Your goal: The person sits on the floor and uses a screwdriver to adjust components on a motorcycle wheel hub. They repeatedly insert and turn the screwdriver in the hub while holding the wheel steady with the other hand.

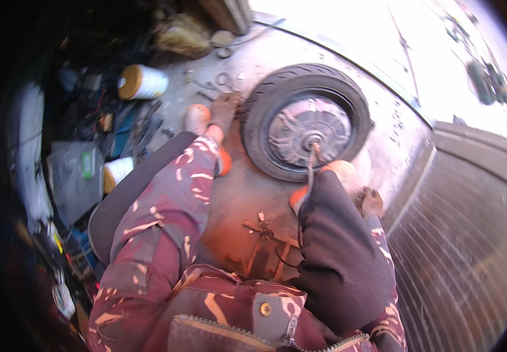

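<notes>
One left hand (226,110) at wheel (307,124), right hand (372,202) off it; can't tell finger spread. Probably positioning, next needs two-handed grip.

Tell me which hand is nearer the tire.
Left. The left hand is at the left edge of the tire; the right hand is apart, off its lower right.

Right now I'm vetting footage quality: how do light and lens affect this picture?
In the head view, glare bleaches the upper right, the upper left sinks into shadow; the ribbed panel curves near the black image edge; the wheel reads fairly well, but the left hand looks soft.
</notes>
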{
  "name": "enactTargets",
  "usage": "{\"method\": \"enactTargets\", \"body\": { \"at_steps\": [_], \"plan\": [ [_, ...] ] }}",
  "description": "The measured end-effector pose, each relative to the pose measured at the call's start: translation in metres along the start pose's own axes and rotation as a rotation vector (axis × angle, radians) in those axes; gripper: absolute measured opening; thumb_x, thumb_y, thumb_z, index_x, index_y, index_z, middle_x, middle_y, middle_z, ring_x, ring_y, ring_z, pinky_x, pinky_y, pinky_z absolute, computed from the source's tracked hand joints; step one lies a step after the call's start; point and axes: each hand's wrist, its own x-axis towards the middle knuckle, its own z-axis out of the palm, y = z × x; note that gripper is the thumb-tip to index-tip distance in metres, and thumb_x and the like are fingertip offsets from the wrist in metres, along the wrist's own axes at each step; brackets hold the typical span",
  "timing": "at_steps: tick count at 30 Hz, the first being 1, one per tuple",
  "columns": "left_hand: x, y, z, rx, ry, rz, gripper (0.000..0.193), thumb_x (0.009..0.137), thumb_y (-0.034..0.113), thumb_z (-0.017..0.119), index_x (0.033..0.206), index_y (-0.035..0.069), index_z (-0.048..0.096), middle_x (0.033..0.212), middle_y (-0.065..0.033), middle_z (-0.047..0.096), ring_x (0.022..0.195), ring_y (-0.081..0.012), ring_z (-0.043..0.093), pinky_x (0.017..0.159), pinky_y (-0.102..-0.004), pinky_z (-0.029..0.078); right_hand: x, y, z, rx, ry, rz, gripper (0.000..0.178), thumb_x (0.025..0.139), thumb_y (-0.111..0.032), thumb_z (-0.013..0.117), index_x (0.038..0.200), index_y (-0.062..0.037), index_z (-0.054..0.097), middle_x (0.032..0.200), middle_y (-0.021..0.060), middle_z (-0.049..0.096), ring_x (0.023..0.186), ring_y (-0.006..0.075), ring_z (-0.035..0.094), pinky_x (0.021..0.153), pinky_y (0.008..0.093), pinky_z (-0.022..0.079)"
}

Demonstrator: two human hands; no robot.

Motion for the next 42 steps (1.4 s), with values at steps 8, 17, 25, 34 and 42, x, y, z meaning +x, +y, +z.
{"method": "enactTargets", "body": {
  "at_steps": [8,17,25,34,42],
  "plan": [
    [-0.004,-0.024,-0.016,0.410,0.093,-0.225,0.029,0.098,0.033,0.080,0.106,0.006,0.081,0.084,-0.0089,0.079,0.074,-0.0182,0.074,0.073,-0.0350,0.058,-0.002,0.005,-0.015,-0.194,-0.063,0.015,0.031,0.112,-0.024,0.061,0.117,0.0068,0.064,0.086,0.0137,0.074,0.063,0.0209,0.071,0.053,0.0335,0.056],
    [0.020,-0.021,0.003,0.579,-0.005,0.279,0.028,0.093,0.034,0.079,0.106,0.009,0.081,0.109,-0.0140,0.081,0.104,-0.0321,0.078,0.094,-0.0431,0.059,-0.011,-0.001,-0.005,-0.272,-0.007,0.044,0.036,0.110,-0.025,0.063,0.124,0.0086,0.064,0.093,0.0157,0.078,0.071,0.0245,0.076,0.059,0.0349,0.060],
    [0.017,-0.056,-0.028,0.519,-0.092,0.191,0.025,0.100,0.011,0.066,0.120,0.002,0.075,0.115,-0.0164,0.078,0.107,-0.0275,0.075,0.098,-0.0373,0.057,-0.004,0.047,-0.003,0.045,0.096,-0.076,0.041,0.108,-0.012,0.061,0.144,0.0083,0.056,0.111,0.0192,0.078,0.090,0.0239,0.078,0.078,0.0334,0.063],
    [0.009,-0.054,-0.051,0.546,-0.261,0.281,0.034,0.103,0.009,0.062,0.135,0.000,0.069,0.109,-0.0128,0.078,0.098,-0.0237,0.074,0.090,-0.0332,0.059,-0.041,0.100,-0.025,0.181,0.196,0.140,0.035,0.109,-0.013,0.062,0.137,0.0080,0.060,0.108,0.0187,0.078,0.088,0.0256,0.077,0.074,0.0361,0.063],
    [-0.006,0.049,-0.066,0.535,-0.285,-0.073,0.040,0.100,0.037,0.078,0.122,0.003,0.076,0.093,-0.0053,0.075,0.073,-0.0134,0.070,0.060,-0.0295,0.053,-0.052,0.107,-0.016,0.220,0.012,0.211,0.037,0.111,-0.019,0.063,0.137,0.0070,0.061,0.112,0.0201,0.078,0.088,0.0278,0.078,0.078,0.0387,0.064]
  ]
}}
